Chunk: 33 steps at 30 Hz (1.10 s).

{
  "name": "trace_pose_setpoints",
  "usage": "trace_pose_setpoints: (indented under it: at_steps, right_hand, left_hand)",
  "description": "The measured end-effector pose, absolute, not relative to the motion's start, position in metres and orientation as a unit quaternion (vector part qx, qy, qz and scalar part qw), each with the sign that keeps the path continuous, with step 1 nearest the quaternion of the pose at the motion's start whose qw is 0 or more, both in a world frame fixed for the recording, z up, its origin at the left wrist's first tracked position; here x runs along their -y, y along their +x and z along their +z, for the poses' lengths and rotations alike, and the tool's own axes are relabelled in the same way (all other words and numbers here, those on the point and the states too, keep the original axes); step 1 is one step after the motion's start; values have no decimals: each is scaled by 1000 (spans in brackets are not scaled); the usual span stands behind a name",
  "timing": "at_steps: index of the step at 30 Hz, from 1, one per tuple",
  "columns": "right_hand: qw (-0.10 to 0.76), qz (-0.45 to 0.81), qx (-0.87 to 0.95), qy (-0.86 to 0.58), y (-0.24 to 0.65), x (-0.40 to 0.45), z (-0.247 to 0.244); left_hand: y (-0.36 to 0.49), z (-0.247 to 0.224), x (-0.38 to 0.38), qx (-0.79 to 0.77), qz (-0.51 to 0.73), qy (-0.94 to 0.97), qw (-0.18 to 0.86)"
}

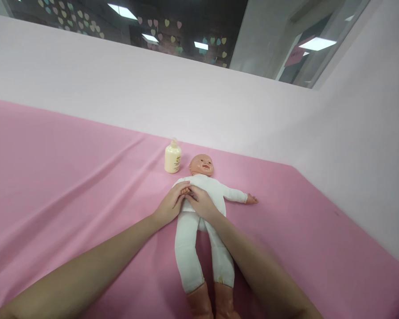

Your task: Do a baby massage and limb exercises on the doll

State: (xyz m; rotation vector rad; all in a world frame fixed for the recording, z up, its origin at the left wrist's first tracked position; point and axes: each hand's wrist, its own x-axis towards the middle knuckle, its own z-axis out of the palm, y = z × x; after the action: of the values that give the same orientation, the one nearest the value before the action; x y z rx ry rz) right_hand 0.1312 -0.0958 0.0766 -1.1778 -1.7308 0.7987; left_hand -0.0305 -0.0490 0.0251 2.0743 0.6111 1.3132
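Observation:
A baby doll [216, 190] with a white cloth body lies on its back on the pink sheet, its head towards the wall. My left hand [170, 204] is wrapped round the doll's arm on the left, near its small hand [185, 191]. From the right, my right hand [202, 203] meets it over the doll's chest, its fingers closed on the same small hand. The doll's other arm [236, 194] stretches out to the right. A cream pump bottle [172, 159] stands upright to the left of the doll's head.
The pink sheet [86, 177] has long creases on the left. Behind it rises a white wall [119, 88], which continues along the right side. Above is a window [199, 26] with heart-shaped stickers and light reflections.

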Motion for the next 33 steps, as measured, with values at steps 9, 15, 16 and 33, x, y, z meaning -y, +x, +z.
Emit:
trace_pose_setpoints:
  at_steps: [9,15,16,33]
  right_hand:
    - [425,308,696,-489,134,94,73]
    - [426,317,693,-487,132,95,75]
    - [425,318,694,-487,132,96,76]
    - [436,311,707,-462,133,97,79]
  left_hand:
    - [-29,21,47,-210,508,787,280]
    - [-28,20,47,-210,512,784,281]
    - [-28,20,47,-216,509,783,284]
    - [-28,27,49,-230,502,780,294]
